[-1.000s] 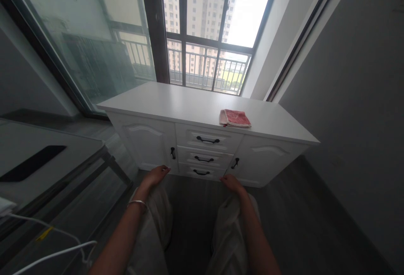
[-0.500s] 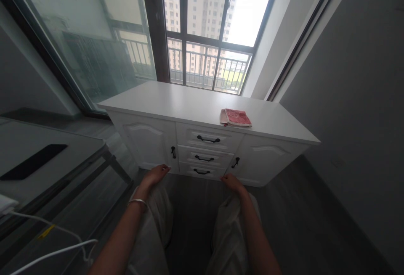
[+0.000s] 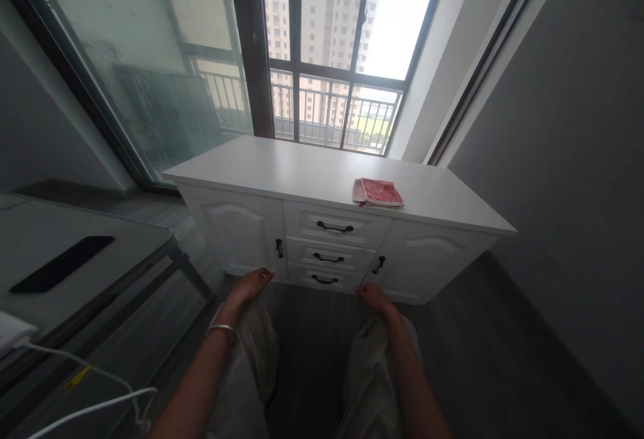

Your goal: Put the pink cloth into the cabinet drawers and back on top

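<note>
White cabinet: beneath the window, glossy top, moulded front, dark handles, doors and drawers appearing shut. My left hand and right hand are near its lower front, apparently idle; fingers curled, grip or contact indeterminable. Folded red cloth on top.

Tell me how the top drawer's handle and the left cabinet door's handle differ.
The top drawer's handle runs sideways, while the left door's handle stands upright. The drawer's handle sits midway across its front; the door's handle sits near the edge beside the drawers. Both are dark, curved pulls on white fronts.
</note>
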A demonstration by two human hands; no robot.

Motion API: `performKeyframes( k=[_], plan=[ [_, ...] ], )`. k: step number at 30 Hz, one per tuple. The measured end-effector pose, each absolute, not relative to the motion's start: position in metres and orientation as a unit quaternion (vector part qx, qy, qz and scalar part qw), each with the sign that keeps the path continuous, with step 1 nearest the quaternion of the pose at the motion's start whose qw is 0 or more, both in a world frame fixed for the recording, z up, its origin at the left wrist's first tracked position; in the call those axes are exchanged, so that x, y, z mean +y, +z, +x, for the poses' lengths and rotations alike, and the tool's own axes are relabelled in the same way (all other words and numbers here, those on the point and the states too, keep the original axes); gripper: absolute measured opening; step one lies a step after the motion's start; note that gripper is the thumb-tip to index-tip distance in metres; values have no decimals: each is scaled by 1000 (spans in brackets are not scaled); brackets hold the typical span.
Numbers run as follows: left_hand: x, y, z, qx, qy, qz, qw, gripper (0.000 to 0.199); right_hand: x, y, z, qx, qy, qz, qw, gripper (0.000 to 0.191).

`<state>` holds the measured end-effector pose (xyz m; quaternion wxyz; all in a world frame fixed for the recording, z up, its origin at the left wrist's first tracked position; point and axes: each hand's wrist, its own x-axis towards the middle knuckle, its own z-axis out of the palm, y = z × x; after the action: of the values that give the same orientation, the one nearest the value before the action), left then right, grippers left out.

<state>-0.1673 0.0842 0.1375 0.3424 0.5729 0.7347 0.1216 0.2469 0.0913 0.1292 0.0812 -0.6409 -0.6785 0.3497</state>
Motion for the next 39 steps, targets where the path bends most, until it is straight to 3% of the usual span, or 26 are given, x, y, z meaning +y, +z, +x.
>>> performKeyframes(
  k=[39],
  plan=[
    [82,140,-167,734,102,596,309,55,94,126,256,-662,335,-662,106,53]
  ],
)
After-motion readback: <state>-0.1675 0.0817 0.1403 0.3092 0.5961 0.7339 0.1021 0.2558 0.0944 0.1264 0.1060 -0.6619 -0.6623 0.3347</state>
